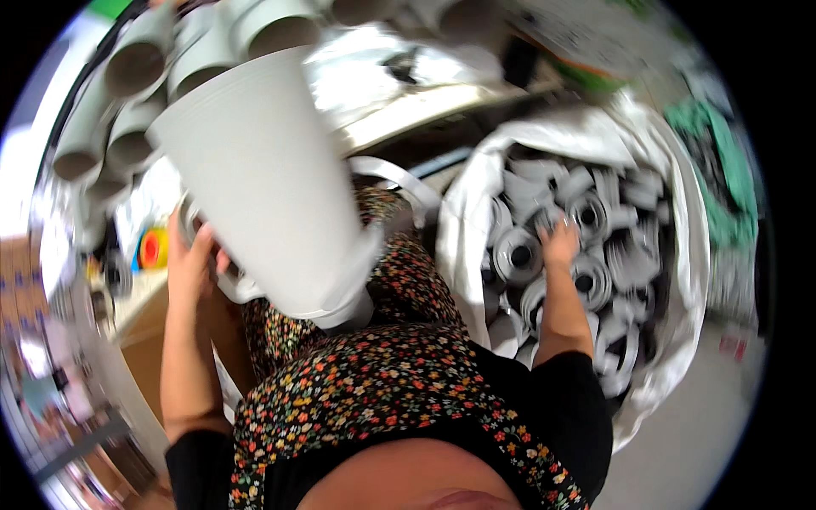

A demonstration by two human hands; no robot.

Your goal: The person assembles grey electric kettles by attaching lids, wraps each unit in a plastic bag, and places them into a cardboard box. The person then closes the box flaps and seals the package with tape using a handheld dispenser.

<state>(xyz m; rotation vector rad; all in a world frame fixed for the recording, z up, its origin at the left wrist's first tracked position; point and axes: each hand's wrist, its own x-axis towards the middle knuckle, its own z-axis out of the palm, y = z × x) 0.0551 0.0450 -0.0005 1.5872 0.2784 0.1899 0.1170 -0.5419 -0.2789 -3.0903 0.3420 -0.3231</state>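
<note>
A large pale grey tapered plastic container (263,178) tilts in front of my body, its wide end away from me and its narrow end near my lap. My left hand (197,259) is closed around a curved grey part at its left side; I cannot tell whether that part is a handle. On the right, my right hand (559,242) reaches into a white sack (688,255) full of grey round plastic parts (518,253). Its fingers are slightly spread and touch the parts, with no firm grip visible. Some fingertips are blurred.
Several more grey tapered containers (136,64) lie stacked at the far left, open ends toward me. Clear plastic wrapping (365,76) lies on the bench beyond. A cardboard box (149,357) stands by my left arm, and a green bag (714,170) at the far right.
</note>
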